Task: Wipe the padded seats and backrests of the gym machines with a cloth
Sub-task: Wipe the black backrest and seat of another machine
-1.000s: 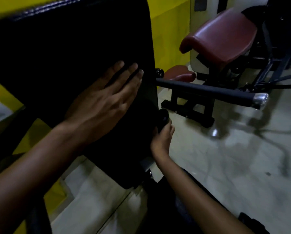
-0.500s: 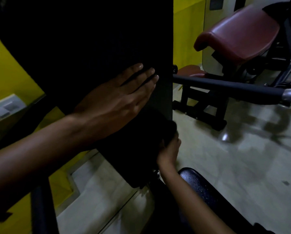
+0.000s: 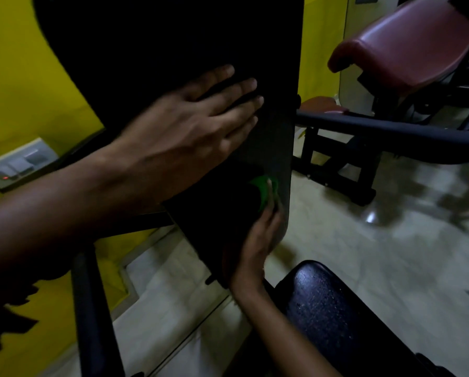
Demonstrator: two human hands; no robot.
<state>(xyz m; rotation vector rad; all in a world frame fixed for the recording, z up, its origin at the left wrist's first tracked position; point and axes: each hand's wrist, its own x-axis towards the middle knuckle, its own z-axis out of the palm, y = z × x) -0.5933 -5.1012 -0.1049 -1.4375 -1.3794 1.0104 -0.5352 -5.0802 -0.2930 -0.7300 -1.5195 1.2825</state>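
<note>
A tall black padded backrest (image 3: 173, 36) fills the upper middle of the head view. My left hand (image 3: 189, 131) lies flat on its face, fingers straight and pointing right. Lower down, near the pad's right edge, my right hand (image 3: 255, 240) holds a green cloth (image 3: 264, 191) against the backrest; only a small bunch of the cloth shows above the fingers. Below my right forearm sits the machine's black padded seat (image 3: 331, 308).
A maroon padded bench (image 3: 407, 47) stands at the back right, with a black padded bar (image 3: 385, 131) reaching across in front of it. A black frame post (image 3: 91, 308) rises at lower left. Yellow wall with a switch plate (image 3: 18, 164) on the left. Pale glossy floor (image 3: 364, 240) on the right.
The view has shifted right and closer to the backrest. My right hand slid along the pad's lower right edge, and the green cloth now shows. My left hand stays flat on the pad.
</note>
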